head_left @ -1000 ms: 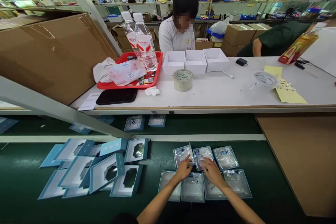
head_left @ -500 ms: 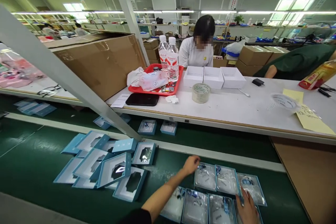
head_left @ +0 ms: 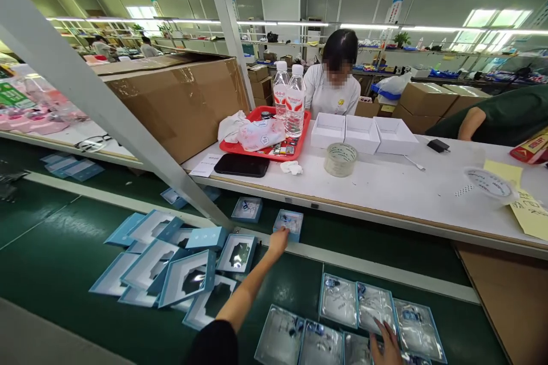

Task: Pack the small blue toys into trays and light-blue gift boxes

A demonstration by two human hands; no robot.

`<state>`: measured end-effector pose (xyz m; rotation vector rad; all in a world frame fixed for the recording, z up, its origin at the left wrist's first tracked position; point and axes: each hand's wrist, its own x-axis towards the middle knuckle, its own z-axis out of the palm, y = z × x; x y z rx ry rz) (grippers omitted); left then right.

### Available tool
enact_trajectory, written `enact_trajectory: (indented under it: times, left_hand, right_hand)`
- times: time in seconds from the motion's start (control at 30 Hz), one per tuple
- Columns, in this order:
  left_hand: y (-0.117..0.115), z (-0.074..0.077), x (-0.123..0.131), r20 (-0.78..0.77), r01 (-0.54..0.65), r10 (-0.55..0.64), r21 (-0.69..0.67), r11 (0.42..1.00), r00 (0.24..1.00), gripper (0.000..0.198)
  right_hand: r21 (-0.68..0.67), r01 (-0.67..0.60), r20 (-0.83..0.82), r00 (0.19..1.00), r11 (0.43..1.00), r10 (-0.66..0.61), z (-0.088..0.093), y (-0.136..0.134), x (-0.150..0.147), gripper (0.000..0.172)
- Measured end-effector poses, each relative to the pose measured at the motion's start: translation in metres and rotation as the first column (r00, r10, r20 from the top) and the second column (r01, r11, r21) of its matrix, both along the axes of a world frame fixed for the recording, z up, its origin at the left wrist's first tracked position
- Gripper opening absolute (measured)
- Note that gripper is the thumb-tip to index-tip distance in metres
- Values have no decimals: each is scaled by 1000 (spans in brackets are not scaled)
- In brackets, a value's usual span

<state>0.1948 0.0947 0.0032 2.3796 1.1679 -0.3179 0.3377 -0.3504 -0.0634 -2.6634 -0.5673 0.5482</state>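
Observation:
My left hand (head_left: 279,241) reaches across the pale rail, its fingers closed on the near edge of a small light-blue box (head_left: 289,221) with a clear insert. Another such box (head_left: 247,209) lies just left of it. My right hand (head_left: 386,345) is low at the right, fingers apart, over a group of open blue-edged boxes. These hold clear plastic trays with small dark-blue items, such as the box (head_left: 338,299) at the back left of the group and one (head_left: 280,333) in front. Part of the front row is hidden by my right hand.
Blue box lids with cut-out windows (head_left: 188,276) are heaped at left on the green belt (head_left: 43,274). A slanted white post (head_left: 141,142) crosses the left. The shelf above bears a red tray (head_left: 302,145), tape roll (head_left: 340,159) and white boxes (head_left: 362,134). A person (head_left: 331,88) sits opposite.
My left hand has moved from the tray-filled boxes up and left to the small blue box beyond the rail, which sits slightly closer. The right hand has shifted a little left; the view has turned slightly.

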Motion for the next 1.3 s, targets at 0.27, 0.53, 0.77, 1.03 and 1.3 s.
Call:
enact_trajectory:
  times: [0.27,0.53,0.77,1.03,1.3]
  left_hand:
    - [-142,-2,-76,101,269,-255,-169,948,962,34]
    - [-115,0,-95,30,469,-470,35,882,882,70]
    - [-121,-16,-92,-26,546,-545,25,837,838,71]
    - [-123,-41,-83,-69,519,-516,28,854,854,74]
    - [-127,-33,-64,-134,569,-562,23,822,816,72]
  right_hand:
    - [114,-477,-17,876,872,482,65,119,-40,53]
    - [-108,-696,-35,716,710,697,55,165,-62,59]
    - [-138,-652,42,748,745,662,30,145,-71,63]
    - [-203,-702,10,696,683,718,16,158,-72,69]
    - [-272,-696,-21,695,665,719,28,164,-76,68]
